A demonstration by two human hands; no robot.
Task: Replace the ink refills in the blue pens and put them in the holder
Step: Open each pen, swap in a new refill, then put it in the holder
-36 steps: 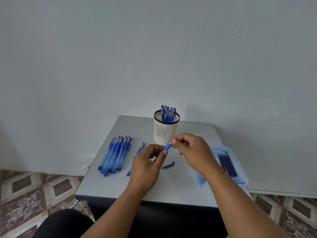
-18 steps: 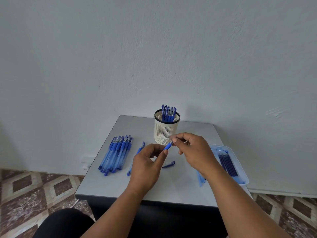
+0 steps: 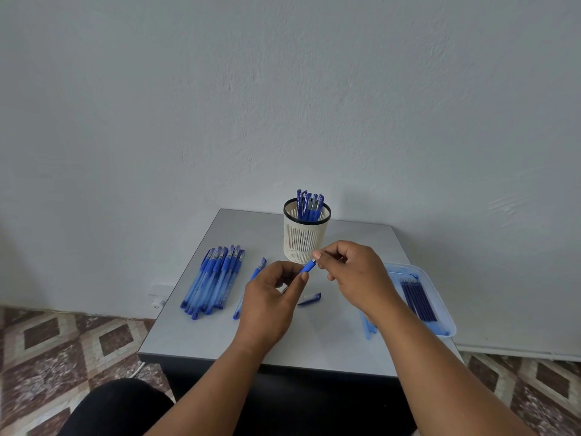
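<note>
My left hand (image 3: 270,303) grips a blue pen (image 3: 307,267) over the middle of the grey table (image 3: 314,344); only the pen's blue grip end sticks out above my fingers. My right hand (image 3: 355,275) pinches that tip with thumb and forefinger. Behind the hands stands a cream mesh holder (image 3: 305,237) with several blue pens in it. A bundle of blue pens (image 3: 213,281) lies at the left, and one single pen (image 3: 256,272) lies beside it. A loose blue cap (image 3: 309,299) lies on the table under my hands.
A clear plastic tray (image 3: 440,309) at the right edge holds several dark blue refills (image 3: 418,298). Pale blue pieces (image 3: 367,328) lie by my right wrist. A wall rises right behind the table. Patterned floor tiles lie on both sides.
Both hands stay nearly in place; my right hand's fingers have shifted slightly on the pen's tip.
</note>
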